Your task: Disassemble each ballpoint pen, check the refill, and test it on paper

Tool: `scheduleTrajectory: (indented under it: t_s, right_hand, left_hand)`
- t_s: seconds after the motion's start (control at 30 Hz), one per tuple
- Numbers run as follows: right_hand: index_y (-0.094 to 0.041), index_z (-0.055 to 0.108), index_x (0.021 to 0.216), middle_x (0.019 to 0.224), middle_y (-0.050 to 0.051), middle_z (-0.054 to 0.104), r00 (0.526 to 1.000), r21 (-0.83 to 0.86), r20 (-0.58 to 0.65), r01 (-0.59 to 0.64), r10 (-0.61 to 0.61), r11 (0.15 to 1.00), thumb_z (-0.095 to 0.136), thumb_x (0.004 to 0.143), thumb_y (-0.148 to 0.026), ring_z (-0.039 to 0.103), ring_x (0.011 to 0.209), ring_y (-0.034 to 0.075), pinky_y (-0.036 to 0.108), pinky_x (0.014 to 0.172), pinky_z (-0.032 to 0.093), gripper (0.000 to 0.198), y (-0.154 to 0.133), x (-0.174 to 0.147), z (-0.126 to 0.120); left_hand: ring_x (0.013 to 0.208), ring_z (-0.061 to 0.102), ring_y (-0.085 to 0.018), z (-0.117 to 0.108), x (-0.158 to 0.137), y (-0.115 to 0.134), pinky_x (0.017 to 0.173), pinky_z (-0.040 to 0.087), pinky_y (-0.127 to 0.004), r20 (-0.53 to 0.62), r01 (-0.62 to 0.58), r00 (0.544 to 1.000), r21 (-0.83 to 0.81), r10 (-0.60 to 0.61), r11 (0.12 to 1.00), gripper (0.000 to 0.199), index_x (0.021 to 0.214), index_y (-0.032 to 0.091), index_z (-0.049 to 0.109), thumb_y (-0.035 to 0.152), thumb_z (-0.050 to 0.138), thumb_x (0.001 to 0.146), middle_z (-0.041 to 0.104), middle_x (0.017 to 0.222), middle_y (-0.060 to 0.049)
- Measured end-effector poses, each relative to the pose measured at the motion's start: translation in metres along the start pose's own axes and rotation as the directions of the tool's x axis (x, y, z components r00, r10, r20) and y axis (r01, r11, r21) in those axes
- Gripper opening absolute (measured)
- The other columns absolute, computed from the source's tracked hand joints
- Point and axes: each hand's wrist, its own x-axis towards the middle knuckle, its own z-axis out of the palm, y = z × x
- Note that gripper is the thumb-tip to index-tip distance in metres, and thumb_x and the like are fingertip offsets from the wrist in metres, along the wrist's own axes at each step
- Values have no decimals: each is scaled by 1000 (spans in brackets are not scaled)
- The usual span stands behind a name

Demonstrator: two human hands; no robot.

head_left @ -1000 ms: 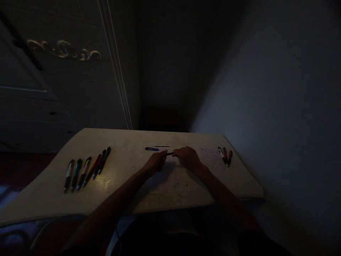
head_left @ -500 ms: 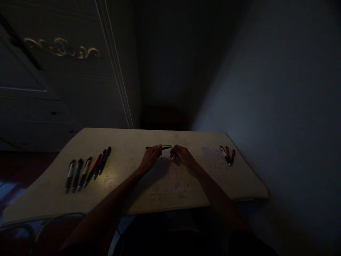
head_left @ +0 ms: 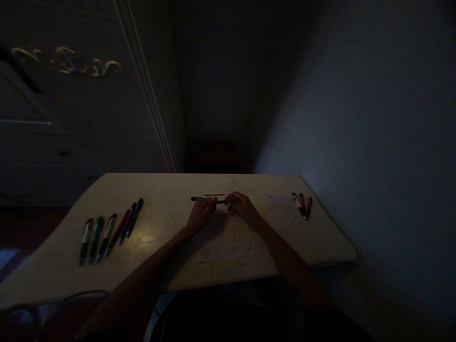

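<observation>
A dim room, seen from above a person's own two arms, which reach forward over a pale table (head_left: pixel 171 194). The left hand (head_left: pixel 202 213) grips a dark, slim pen piece (head_left: pixel 221 202) between thumb and fingers. This piece lies roughly level in the gap between the two hands, above the far part of the table. The right hand (head_left: pixel 243 207) is at the piece's other end, its fingers curled; shadow makes it impossible to tell whether they are closed on it or only beside it.

Just beyond the left hand, a blue-and-dark pen part (head_left: pixel 196 198) lies on the table, partly hidden by that hand. Near it, a thin dark rod (head_left: pixel 215 194) lies crosswise, farther from the person than the held piece. Beneath and in front of the hands is a sheet of paper (head_left: pixel 223 250) with faint marks, its near edge toward the person.

On the left side of the table, six pens (head_left: pixel 107 235) lie side by side in a slanting row, with white, green and red among their dark parts. On the right, a second sheet (head_left: pixel 283 209) is covered in small marks, and at its outer edge three more pens (head_left: pixel 302 206) lie close together, their near ends drawn inward.

A cabinet with a gilded scroll ornament (head_left: pixel 67 61) stands at the left; a bluish-grey wall (head_left: pixel 374 142) fills the right.
</observation>
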Motion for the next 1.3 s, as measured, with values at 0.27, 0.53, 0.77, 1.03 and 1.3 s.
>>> scheduleTrajectory:
  t_s: [0.27,0.53,0.77,1.03,1.3]
  right_hand:
    - [-18,59,81,73,0,59,997,-85,-7,81,-82,993,68,77,-56,54,63,12,24,59,44,40,4,4,1]
    - [-21,61,95,91,3,64,993,15,-14,116,-116,993,75,71,-58,60,77,16,26,63,46,46,11,8,1]
    - [-19,61,70,60,-2,55,997,-56,-21,69,-70,996,57,85,-61,48,51,11,23,48,36,45,10,5,2]
    - [-20,72,85,88,5,72,931,-237,-190,264,-311,935,72,78,-40,66,80,19,31,75,51,22,16,13,-19]
    - [-21,75,91,98,9,71,891,-641,-84,295,-447,709,58,92,-24,66,92,21,35,89,52,18,32,15,-38]
  left_hand:
    - [56,44,-14,0,0,-1,57,32,-26,-11,0,1000,-18,0,1000,51,61,19,48,58,37,92,44,56,2]
    - [58,47,-15,0,3,-6,58,34,-27,-22,19,1000,-15,-20,1000,52,62,19,50,60,36,91,48,58,1]
    - [58,48,-15,1,3,-9,59,35,-27,-26,11,1000,2,-11,1000,52,61,19,50,60,37,91,49,57,1]
    - [62,56,-16,-9,5,-9,61,41,-26,-76,-37,996,142,48,989,50,72,17,64,55,40,94,61,65,-2]
    - [88,62,-21,-15,7,-29,75,49,-31,-55,-235,951,509,304,828,27,105,22,75,36,55,94,66,98,-9]
